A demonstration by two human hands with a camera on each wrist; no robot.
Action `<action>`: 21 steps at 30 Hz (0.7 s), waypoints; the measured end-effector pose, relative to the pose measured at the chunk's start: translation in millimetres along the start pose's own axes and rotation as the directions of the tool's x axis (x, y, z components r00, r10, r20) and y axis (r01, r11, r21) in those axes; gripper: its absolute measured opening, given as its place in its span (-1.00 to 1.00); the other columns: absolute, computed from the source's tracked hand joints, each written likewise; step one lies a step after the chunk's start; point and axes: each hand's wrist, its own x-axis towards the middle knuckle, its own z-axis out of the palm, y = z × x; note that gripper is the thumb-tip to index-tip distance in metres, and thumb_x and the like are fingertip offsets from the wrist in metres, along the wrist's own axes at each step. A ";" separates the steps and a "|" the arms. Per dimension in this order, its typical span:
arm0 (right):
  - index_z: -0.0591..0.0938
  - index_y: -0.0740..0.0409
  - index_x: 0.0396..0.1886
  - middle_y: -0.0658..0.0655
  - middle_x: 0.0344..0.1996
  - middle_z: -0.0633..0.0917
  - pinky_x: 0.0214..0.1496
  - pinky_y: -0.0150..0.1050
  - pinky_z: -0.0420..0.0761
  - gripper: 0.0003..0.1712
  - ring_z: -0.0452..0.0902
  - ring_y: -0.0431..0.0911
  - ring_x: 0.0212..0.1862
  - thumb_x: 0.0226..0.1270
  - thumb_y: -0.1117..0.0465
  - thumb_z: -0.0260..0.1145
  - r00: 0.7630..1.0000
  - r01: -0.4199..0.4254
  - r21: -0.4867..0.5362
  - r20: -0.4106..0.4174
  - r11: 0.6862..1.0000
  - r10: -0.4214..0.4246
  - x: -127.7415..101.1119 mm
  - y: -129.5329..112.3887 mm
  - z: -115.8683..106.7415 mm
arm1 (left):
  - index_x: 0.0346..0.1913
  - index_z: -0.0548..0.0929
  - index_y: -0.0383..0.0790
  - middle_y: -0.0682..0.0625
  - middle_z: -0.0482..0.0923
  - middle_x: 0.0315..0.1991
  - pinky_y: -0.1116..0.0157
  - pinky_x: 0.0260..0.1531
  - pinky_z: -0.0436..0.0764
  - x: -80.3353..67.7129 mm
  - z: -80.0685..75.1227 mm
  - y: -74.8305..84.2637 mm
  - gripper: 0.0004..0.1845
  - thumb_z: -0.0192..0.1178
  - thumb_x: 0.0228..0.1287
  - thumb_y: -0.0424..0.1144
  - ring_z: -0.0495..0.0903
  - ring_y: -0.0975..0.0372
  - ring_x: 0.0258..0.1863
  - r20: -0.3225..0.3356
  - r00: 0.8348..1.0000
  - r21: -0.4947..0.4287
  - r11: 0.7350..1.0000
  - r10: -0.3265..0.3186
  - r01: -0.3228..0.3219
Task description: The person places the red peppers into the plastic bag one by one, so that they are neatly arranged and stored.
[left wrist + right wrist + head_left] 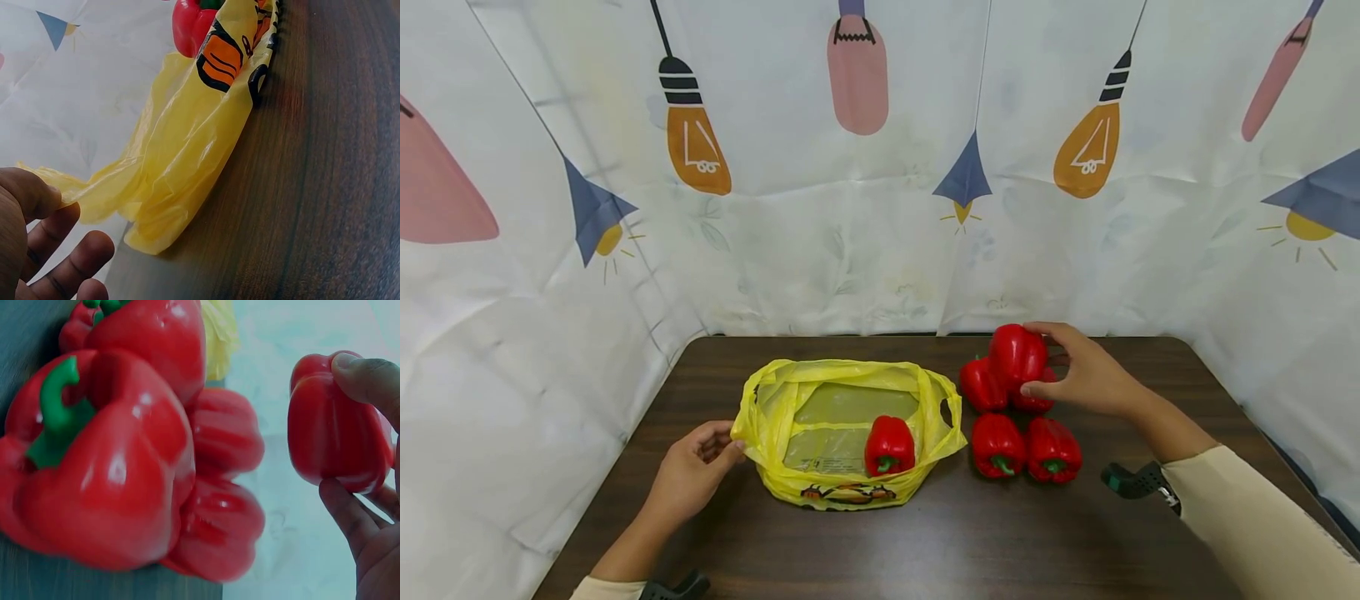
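Note:
A yellow plastic bag [850, 488] stands with its mouth spread on the table, and one red bell pepper [889, 446] lies inside it. My left hand [694, 468] pinches the bag's left rim between thumb and forefinger; the left wrist view shows the thin plastic [181, 156] stretched from those fingers. On the right, my right hand [1086, 371] grips another red bell pepper [334, 428] between thumb and fingers. In the right wrist view this pepper hangs apart from the others. Several more red bell peppers [997, 446] with green stems sit in a group beneath that hand.
The dark wood table [955, 550] has its far edge against a white curtain [850, 250] printed with lamps and bulbs. The grouped peppers stand close to the bag's right side. Its right handle loop [953, 412] sticks up beside them.

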 end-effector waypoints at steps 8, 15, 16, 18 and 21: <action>0.32 0.08 0.50 0.18 0.33 0.42 0.04 0.14 0.66 0.08 0.55 0.18 0.16 0.06 -0.04 0.68 1.000 0.011 0.023 0.012 1.000 -0.011 10.3 -10.1 10.6 | 0.15 0.62 -0.36 -0.09 0.70 -0.15 0.39 -0.26 0.64 0.3 0.6 0.1 -0.64 0.30 0.47 -0.18 0.71 0.22 -0.25 -0.001 1.000 -0.002 1.000 0.005 -0.005; 0.34 0.05 0.48 0.19 0.32 0.42 0.00 0.08 0.69 0.05 0.50 0.19 0.20 0.06 -0.03 0.68 1.000 0.021 0.016 0.016 1.000 -0.022 16.7 -16.9 19.0 | 0.15 0.62 -0.35 -0.08 0.71 -0.15 0.41 -0.25 0.64 0.3 0.2 1.0 -0.64 0.30 0.47 -0.17 0.70 0.24 -0.25 0.002 1.000 0.006 1.000 0.000 0.000; 0.34 0.04 0.48 0.18 0.32 0.42 0.00 0.07 0.69 0.05 0.50 0.18 0.20 0.05 -0.03 0.69 1.000 0.019 0.017 0.020 1.000 -0.019 17.8 -17.8 20.3 | 0.15 0.62 -0.35 -0.08 0.71 -0.15 0.41 -0.25 0.64 0.3 0.2 1.0 -0.64 0.30 0.47 -0.17 0.70 0.23 -0.25 0.003 1.000 0.007 1.000 0.000 0.000; 0.34 0.03 0.48 0.17 0.32 0.42 0.00 0.06 0.69 0.05 0.50 0.17 0.20 0.04 -0.03 0.69 0.999 0.016 0.018 0.028 1.000 -0.016 20.3 -19.3 23.0 | 0.14 0.62 -0.35 -0.07 0.71 -0.15 0.41 -0.25 0.63 0.5 0.2 1.2 -0.65 0.30 0.47 -0.18 0.70 0.22 -0.25 0.003 1.000 0.010 1.000 0.003 -0.003; 0.34 0.01 0.48 0.15 0.32 0.42 0.01 0.06 0.69 0.06 0.49 0.14 0.21 0.03 -0.04 0.70 0.999 0.015 0.009 0.037 1.000 -0.015 23.9 -21.7 27.6 | 0.13 0.62 -0.35 -0.07 0.71 -0.16 0.40 -0.26 0.63 0.6 0.5 1.1 -0.66 0.30 0.47 -0.18 0.70 0.21 -0.25 0.000 1.000 0.012 1.000 0.007 -0.007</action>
